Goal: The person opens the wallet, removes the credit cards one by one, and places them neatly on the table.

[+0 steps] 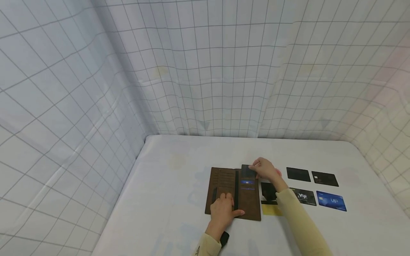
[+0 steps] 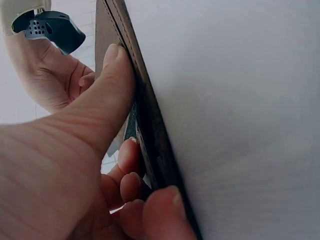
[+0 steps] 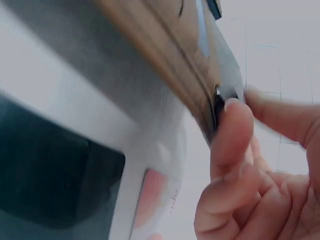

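A brown wallet (image 1: pixel 250 206) lies spread on the white table, its card slots facing up. At the top of its right panel, a dark card (image 1: pixel 246 171) sticks out past the edge, and my right hand (image 1: pixel 264 169) pinches it between thumb and fingers. The right wrist view has these fingertips (image 3: pixel 235 125) at the wallet's edge; the card is partly hidden there. Lower down, a blue card (image 1: pixel 247 182) shows in a slot. My left hand (image 1: pixel 221 210) presses on the wallet's lower part, its thumb (image 2: pixel 117 75) reaching across to the right panel.
Right of the wallet lie two black cards (image 1: pixel 298 174) (image 1: pixel 325 178), a dark Vip card (image 1: pixel 305 196) and a blue VIP card (image 1: pixel 331 201). Closer in are another black card (image 1: pixel 268 192), a yellow one (image 1: pixel 271 209) and a reddish one (image 1: pixel 278 172), partly behind my right arm. Gridded curtains (image 1: pixel 205 71) surround the table.
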`<state>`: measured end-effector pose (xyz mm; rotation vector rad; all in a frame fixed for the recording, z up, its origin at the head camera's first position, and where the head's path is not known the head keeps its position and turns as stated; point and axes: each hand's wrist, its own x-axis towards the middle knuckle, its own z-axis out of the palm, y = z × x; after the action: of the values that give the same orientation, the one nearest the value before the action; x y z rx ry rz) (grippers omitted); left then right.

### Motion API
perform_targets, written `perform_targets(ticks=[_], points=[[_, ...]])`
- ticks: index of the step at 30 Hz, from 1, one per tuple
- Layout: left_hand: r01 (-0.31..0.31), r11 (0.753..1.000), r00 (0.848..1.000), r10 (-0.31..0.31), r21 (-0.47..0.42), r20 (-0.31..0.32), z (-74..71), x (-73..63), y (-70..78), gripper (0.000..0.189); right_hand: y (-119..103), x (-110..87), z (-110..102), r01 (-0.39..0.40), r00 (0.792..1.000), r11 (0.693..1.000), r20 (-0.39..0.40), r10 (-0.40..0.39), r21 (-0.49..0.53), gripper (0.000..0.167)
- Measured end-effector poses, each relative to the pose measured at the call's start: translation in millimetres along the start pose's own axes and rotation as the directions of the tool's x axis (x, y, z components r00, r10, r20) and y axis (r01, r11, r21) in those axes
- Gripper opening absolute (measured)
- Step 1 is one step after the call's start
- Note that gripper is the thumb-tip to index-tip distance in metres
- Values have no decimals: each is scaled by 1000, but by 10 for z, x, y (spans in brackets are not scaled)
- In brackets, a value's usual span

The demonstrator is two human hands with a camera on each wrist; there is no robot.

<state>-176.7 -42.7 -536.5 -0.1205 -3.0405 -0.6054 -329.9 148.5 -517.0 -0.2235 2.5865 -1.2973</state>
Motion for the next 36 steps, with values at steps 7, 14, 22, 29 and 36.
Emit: perform_targets(ticks=[7, 14, 22, 29, 36], points=[[-5, 1000, 1000, 5, 12, -5, 5, -1, -2, 50, -30, -27, -50, 128, 990, 990, 71, -124, -56, 33], [-19, 1000, 1000, 19, -7, -21, -1, -14, -5, 50, -50, -42, -54, 183, 983, 963, 44, -177, -200, 30], [-14, 1000, 1000, 14, -4, -25, 2, -13, 1, 50, 3, -44, -8, 146, 984, 958, -61, -165, -246, 34], [2, 1000, 1000, -2, 19, 2, 10, -11, 7, 50, 25, -52, -1, 138, 976, 957, -128, -175, -256, 35], [-7, 1000, 1000, 7, 14, -20, 18, -11, -2, 50, 9, -102, -20, 159, 966, 938, -147, -212, -308, 30]])
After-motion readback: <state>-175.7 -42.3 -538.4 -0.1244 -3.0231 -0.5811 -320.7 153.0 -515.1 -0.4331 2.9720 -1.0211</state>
